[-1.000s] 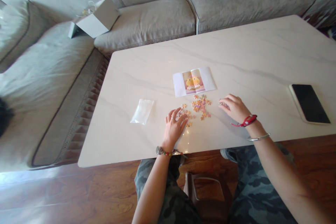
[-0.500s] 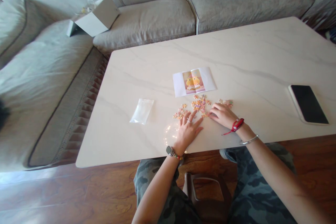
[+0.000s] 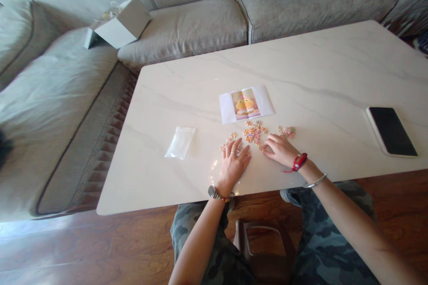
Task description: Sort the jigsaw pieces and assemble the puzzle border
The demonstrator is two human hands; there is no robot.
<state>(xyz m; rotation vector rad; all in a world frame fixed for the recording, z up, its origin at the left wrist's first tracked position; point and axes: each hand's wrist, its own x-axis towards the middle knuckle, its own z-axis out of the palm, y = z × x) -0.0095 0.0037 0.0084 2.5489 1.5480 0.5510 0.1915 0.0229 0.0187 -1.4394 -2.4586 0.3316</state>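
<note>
Small jigsaw puzzle pieces in orange, pink and cream lie in loose groups on the white marbled table. The main heap of pieces (image 3: 254, 132) is between my hands. My left hand (image 3: 233, 164) rests palm down with its fingers apart, partly covering the left group of pieces (image 3: 224, 147). On the other side, my right hand (image 3: 280, 149) has its fingers bent and drawn together at the lower edge of the main heap; whatever is between the fingertips is hidden. Just beyond its knuckles sits a smaller group of pieces (image 3: 288, 131).
Behind the heap lies a white sheet with a yellow character picture (image 3: 246, 103). A clear plastic bag (image 3: 180, 142) is at the left and a phone (image 3: 393, 131) at the right of the table (image 3: 160, 93). A grey sofa (image 3: 200, 22) holding a white box (image 3: 125, 24) stands behind.
My left hand has shifted left, off the main heap's lower edge and onto the left group. My right hand stays in nearly the same place, its fingers still bent.
</note>
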